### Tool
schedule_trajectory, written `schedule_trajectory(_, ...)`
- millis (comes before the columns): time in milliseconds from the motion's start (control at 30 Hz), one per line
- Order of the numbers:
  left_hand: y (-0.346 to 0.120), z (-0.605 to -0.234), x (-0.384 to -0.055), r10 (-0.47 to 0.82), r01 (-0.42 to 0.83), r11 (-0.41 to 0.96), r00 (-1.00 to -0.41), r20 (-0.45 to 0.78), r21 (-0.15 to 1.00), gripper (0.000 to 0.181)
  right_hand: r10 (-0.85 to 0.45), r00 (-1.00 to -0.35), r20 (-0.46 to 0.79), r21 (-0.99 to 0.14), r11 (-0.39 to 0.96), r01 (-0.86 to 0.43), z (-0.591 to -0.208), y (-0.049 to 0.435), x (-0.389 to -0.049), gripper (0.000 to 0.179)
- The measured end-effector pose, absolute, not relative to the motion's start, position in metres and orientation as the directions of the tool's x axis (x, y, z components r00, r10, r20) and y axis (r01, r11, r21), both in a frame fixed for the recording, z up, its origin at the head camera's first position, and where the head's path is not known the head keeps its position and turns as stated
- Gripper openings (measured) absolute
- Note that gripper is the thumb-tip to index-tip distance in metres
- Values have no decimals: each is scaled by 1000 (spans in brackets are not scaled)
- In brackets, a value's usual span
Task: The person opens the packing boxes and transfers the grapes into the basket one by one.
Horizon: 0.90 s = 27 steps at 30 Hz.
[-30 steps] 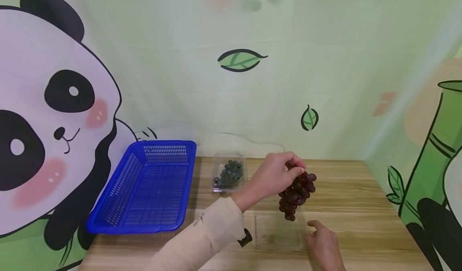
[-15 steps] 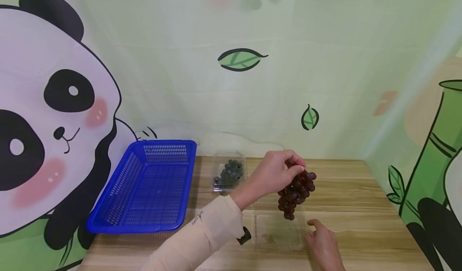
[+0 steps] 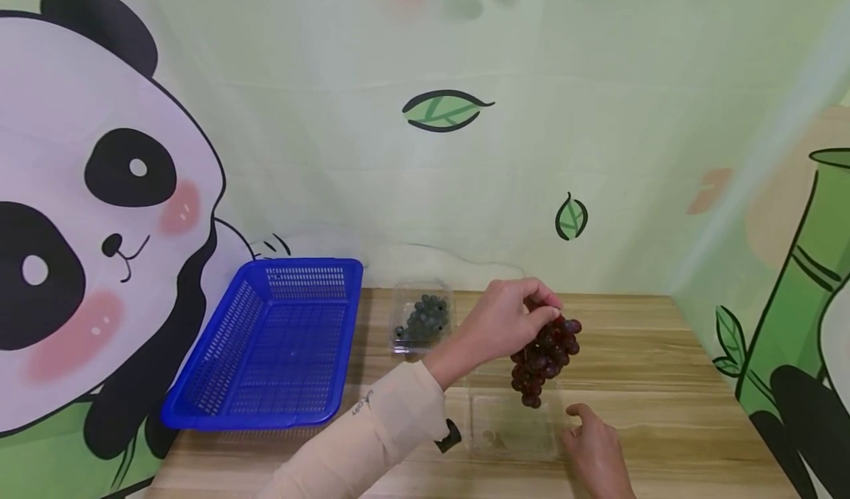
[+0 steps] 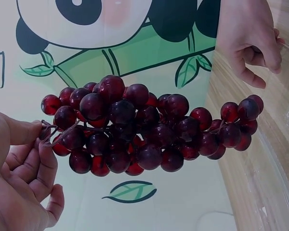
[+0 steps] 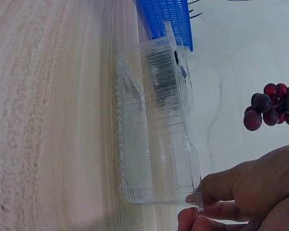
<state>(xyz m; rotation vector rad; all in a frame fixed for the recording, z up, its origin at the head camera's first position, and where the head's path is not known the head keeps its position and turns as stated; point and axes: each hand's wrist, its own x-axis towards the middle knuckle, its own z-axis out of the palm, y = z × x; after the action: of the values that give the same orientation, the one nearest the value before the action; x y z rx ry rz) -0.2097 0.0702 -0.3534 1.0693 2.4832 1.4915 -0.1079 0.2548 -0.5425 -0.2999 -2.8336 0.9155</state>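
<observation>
My left hand [image 3: 508,322] pinches the stem of a bunch of dark red grapes [image 3: 546,362] between thumb and fingers. The bunch hangs above an open clear plastic box [image 3: 511,431] on the table. In the left wrist view the thin stem meets the fingertips, and the grapes [image 4: 149,132] stretch away from the hand [image 4: 21,173]. My right hand [image 3: 595,447] is at the box's right side. The right wrist view shows its thumb and fingers [image 5: 216,187] pinching the rim of the clear box [image 5: 156,139], whose ribbed wall faces the camera.
A blue plastic basket [image 3: 341,366] with slotted walls stands at the left of the wooden table [image 3: 671,403]. Behind my left forearm is another clear box [image 3: 398,300] holding dark bluish grapes [image 3: 425,318]. A printed panda backdrop [image 3: 319,152] rises behind the table.
</observation>
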Motion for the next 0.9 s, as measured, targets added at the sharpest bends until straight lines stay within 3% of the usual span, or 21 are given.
schedule_trajectory(900, 53, -359, -214, 559, 493, 294, -784, 271, 819, 7, 250, -967, 39, -613, 770, 174, -540, 252, -108, 34)
